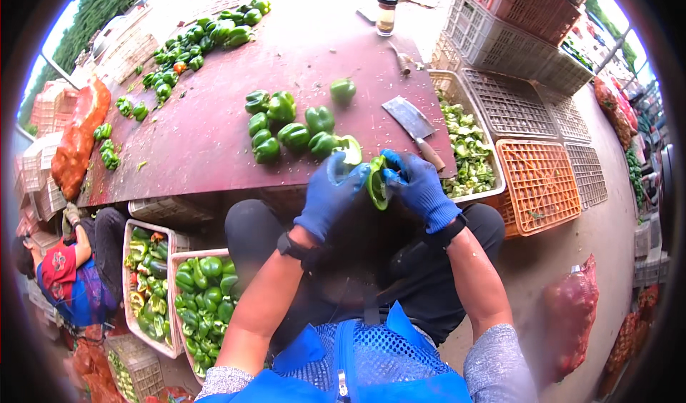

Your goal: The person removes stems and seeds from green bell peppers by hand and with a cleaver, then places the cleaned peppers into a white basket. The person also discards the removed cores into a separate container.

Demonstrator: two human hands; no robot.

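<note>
Blue-gloved hands [331, 194] [423, 191] curl inward, flanking a cut green pepper [376, 186].

Sitting before a tabletop [204, 135]
Facing grouped peppers [281, 108] on it, with a cleaver [409, 117] to their right, a jar [386, 15] behind the cleaver, a crate [499, 178] of cut pieces [464, 146] beside the right edge, and two filled crates [196, 253] below left.

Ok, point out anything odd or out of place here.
One orange-red pepper sits among the green peppers in the far pile, an odd colour there. Small scraps litter the table. The cleaver lies askew, its handle near the table's corner, close to the right hand.
</note>
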